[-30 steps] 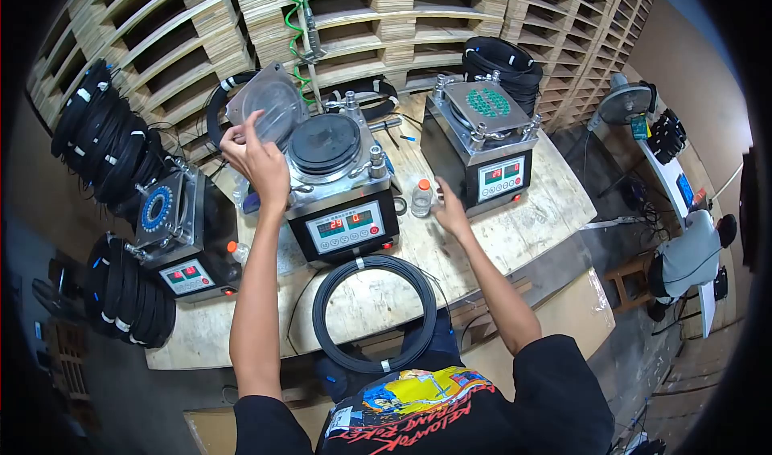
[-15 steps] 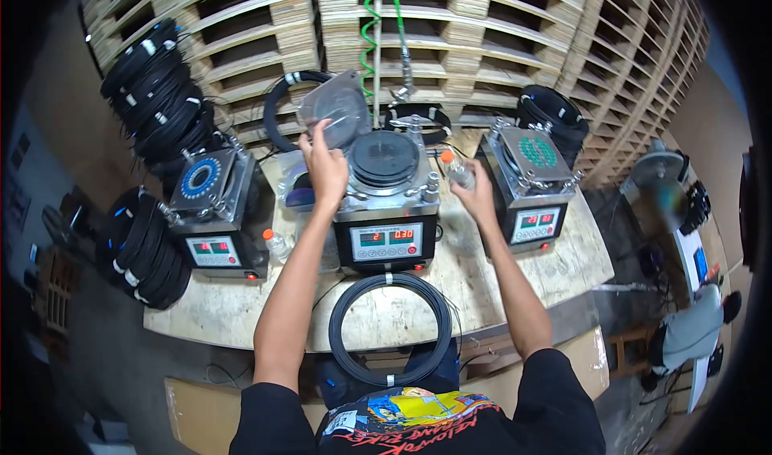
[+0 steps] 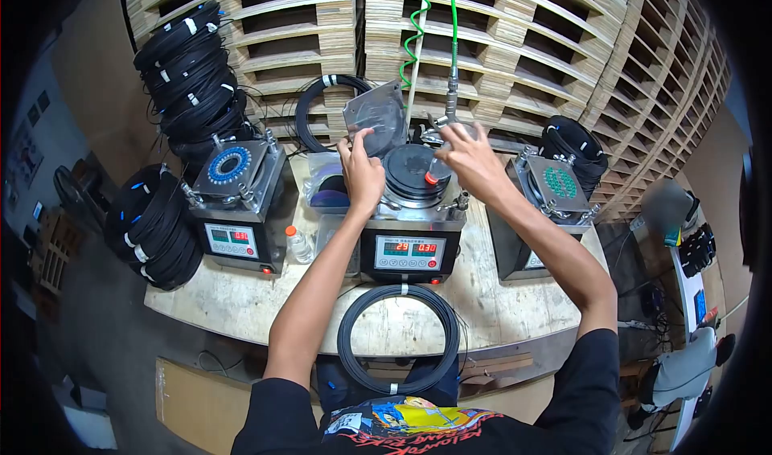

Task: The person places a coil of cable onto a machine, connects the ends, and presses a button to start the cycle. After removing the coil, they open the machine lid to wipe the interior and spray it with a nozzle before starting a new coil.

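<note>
At the far left, bundles of black cable (image 3: pixel 193 85) are stacked behind a bench-top machine (image 3: pixel 233 242) that carries a blue ring of parts (image 3: pixel 228 167) on its top plate. To the right of that machine, a capped bottle (image 3: pixel 300 247) stands upright on the desk (image 3: pixel 515 310), with a clear plastic container (image 3: pixel 319 167) behind it. The left hand (image 3: pixel 364 174) is raised between this container and the middle machine (image 3: pixel 410 250), its fingers partly curled at the lower edge of a tilted plate (image 3: pixel 379 116); whether it grips that plate or only touches it, I cannot tell. The middle machine, its display lit, bears a round black pad (image 3: pixel 408 170) on top, and below its front a coil of black cable (image 3: pixel 346 338) hangs over the near edge of the desk. The right hand (image 3: pixel 473 159), blurred, is closed around a clear bottle (image 3: pixel 440 168), tipped so that its orange cap (image 3: pixel 432 179) points down over the right part of the pad. The step in hand looks like dispensing onto the pad, though no liquid can be made out; this move seems to call for a steady tilt, a light squeeze and the plate kept clear of the pad. Farther right, another machine (image 3: pixel 515 242) holds a plate with green parts (image 3: pixel 558 182), and beyond the desk a person (image 3: pixel 682 370) in a pale top sits at a separate white table (image 3: pixel 693 278).
</note>
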`<state>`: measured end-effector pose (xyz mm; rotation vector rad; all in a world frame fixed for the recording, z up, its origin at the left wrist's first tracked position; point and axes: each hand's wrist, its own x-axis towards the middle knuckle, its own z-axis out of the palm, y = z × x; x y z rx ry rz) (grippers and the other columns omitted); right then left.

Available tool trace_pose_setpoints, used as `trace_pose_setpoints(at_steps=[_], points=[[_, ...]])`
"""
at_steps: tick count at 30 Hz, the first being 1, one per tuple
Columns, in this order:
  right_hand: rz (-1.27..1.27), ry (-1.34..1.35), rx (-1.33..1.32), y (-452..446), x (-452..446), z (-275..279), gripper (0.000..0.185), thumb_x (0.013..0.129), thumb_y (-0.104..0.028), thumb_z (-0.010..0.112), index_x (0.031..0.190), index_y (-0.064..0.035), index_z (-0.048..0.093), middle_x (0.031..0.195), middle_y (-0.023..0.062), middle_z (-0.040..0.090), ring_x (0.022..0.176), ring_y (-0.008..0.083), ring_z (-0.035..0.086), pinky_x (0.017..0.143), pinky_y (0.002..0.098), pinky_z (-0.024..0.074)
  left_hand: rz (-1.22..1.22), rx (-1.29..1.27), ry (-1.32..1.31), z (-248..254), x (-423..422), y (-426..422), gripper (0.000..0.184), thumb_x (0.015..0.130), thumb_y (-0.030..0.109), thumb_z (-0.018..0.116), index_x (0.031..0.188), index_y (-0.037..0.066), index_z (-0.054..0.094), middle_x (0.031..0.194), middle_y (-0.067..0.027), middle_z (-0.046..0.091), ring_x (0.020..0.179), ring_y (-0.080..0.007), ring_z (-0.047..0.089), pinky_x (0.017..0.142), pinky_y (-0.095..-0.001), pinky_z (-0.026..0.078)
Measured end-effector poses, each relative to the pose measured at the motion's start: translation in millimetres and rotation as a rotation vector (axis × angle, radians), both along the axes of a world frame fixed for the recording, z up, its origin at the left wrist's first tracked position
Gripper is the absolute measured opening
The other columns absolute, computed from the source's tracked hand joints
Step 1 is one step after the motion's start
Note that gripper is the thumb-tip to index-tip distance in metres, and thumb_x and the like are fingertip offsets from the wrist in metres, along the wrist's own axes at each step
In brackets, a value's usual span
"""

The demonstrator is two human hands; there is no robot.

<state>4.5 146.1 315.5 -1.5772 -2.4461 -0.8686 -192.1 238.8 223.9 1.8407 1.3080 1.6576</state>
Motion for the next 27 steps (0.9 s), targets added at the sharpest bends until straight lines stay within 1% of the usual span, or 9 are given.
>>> trace_pose_setpoints(at_steps=[1, 2, 5, 9, 10, 17, 21, 22, 27], points=[[0.018, -0.026, -0.040, 0.5, -9.2, 3.3, 0.036, 0.075, 0.000, 0.067, 0.108, -0.0138, 0.076, 0.122, 0.0096, 0.055, 0.126, 0.0242, 0.049, 0.110, 0.0557, 0.0354, -0.003, 0.003, -0.003, -0.3, 0.2, 0.5, 0.057, 0.076, -0.012, 0.053, 0.127, 0.012, 0.057, 0.131, -0.0261, 0.044, 0.120, -0.0457, 0.053, 0.099, -0.0469, 0.044], [0.074, -0.006, -0.046, 4.8, -13.7, 1.8, 0.029, 0.079, -0.008, 0.067, 0.106, -0.0116, 0.076, 0.122, 0.0093, 0.055, 0.127, 0.0232, 0.049, 0.109, 0.0549, 0.0367, 0.000, 0.009, -0.003, -1.0, 0.5, 0.6, 0.056, 0.076, -0.012, 0.053, 0.127, 0.012, 0.057, 0.131, -0.0260, 0.045, 0.119, -0.0461, 0.053, 0.099, -0.0474, 0.044], [0.154, -0.054, -0.039, 11.7, -35.8, 8.5, 0.024, 0.081, -0.014, 0.065, 0.103, -0.0118, 0.076, 0.123, 0.0090, 0.055, 0.127, 0.0229, 0.048, 0.109, 0.0549, 0.0370, -0.030, -0.020, -0.043, 1.3, 0.1, -1.2, 0.056, 0.076, -0.012, 0.053, 0.126, 0.011, 0.056, 0.131, -0.0259, 0.044, 0.118, -0.0463, 0.053, 0.099, -0.0478, 0.044], [0.152, -0.073, -0.032, 40.8, -53.7, 5.4, 0.021, 0.082, -0.014, 0.064, 0.100, -0.0119, 0.076, 0.124, 0.0087, 0.056, 0.127, 0.0230, 0.049, 0.108, 0.0551, 0.0371, -0.018, -0.011, -0.034, -0.1, 0.2, 0.5, 0.055, 0.076, -0.012, 0.054, 0.126, 0.011, 0.056, 0.132, -0.0259, 0.044, 0.118, -0.0462, 0.053, 0.099, -0.0478, 0.044], [0.195, -0.043, 0.025, 53.2, -51.9, 0.4, 0.010, 0.080, -0.015, 0.065, 0.084, -0.0099, 0.073, 0.124, 0.0085, 0.056, 0.124, 0.0233, 0.050, 0.105, 0.0575, 0.0399, -0.039, -0.028, -0.053, 0.5, -0.3, -0.2, 0.055, 0.076, -0.012, 0.054, 0.126, 0.011, 0.056, 0.132, -0.0260, 0.043, 0.118, -0.0462, 0.054, 0.099, -0.0477, 0.045], [0.064, 0.034, 0.068, 108.8, -14.6, -12.2, 0.008, 0.081, -0.010, 0.066, 0.085, -0.0096, 0.073, 0.124, 0.0085, 0.057, 0.127, 0.0241, 0.049, 0.100, 0.0592, 0.0416, -0.030, -0.007, -0.020, 1.4, -1.9, -0.9, 0.057, 0.076, -0.012, 0.055, 0.128, 0.011, 0.054, 0.134, -0.0258, 0.042, 0.120, -0.0461, 0.052, 0.100, -0.0477, 0.044], [-0.001, 0.017, 0.013, 90.4, 5.5, -5.3, 0.009, 0.084, -0.011, 0.063, 0.081, -0.0093, 0.071, 0.124, 0.0086, 0.057, 0.124, 0.0238, 0.050, 0.100, 0.0593, 0.0408, -0.030, -0.029, -0.038, -0.4, -0.6, 0.4, 0.056, 0.076, -0.012, 0.053, 0.127, 0.011, 0.054, 0.133, -0.0251, 0.043, 0.121, -0.0457, 0.051, 0.100, -0.0473, 0.043], [-0.027, -0.059, 0.008, 79.6, 7.2, -0.5, 0.012, 0.081, -0.009, 0.063, 0.087, -0.0094, 0.074, 0.118, 0.0092, 0.056, 0.122, 0.0257, 0.050, 0.103, 0.0569, 0.0405, -0.020, -0.033, -0.046, -0.9, -0.2, 0.3, 0.056, 0.076, -0.012, 0.052, 0.127, 0.010, 0.055, 0.133, -0.0249, 0.043, 0.121, -0.0455, 0.052, 0.100, -0.0472, 0.043], [0.048, -0.115, -0.029, 30.6, 3.3, 6.4, 0.017, 0.081, -0.007, 0.063, 0.092, -0.0113, 0.076, 0.119, 0.0085, 0.056, 0.122, 0.0237, 0.051, 0.104, 0.0547, 0.0403, -0.068, -0.079, -0.059, -1.7, -0.2, 1.5, 0.056, 0.076, -0.012, 0.051, 0.127, 0.009, 0.054, 0.127, -0.0219, 0.047, 0.118, -0.0429, 0.053, 0.101, -0.0458, 0.043]])
